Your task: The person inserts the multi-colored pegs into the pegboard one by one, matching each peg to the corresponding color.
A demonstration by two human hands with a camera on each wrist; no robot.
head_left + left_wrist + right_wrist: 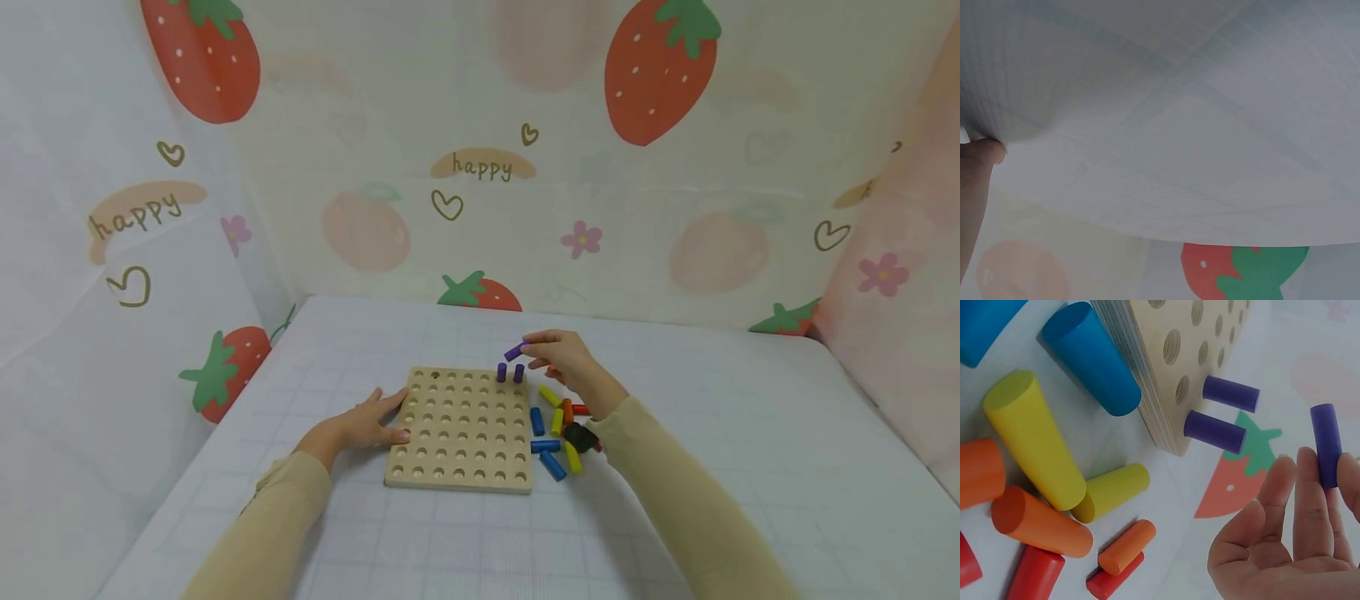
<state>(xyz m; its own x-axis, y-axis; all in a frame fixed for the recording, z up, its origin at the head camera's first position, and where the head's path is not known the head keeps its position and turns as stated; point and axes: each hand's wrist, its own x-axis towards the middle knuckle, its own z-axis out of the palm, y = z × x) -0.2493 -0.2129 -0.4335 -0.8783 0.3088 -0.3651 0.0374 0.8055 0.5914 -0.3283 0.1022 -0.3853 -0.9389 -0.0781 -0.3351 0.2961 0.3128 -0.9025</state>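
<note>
A square wooden pegboard with rows of round holes lies on the table. Two purple pegs stand upright in holes at its far right corner. My right hand pinches a third purple peg between thumb and fingers, just above and behind those two. At the board's left side, my left hand lies with fingers spread, thumb over the edge. The left wrist view shows just a fingertip at its left side, against the white table cover.
Right of the board lie loose pegs: blue pegs, yellow pegs, orange pegs and red pegs. The right wrist's black camera overlaps some of them. A strawberry-print cloth hangs behind the table.
</note>
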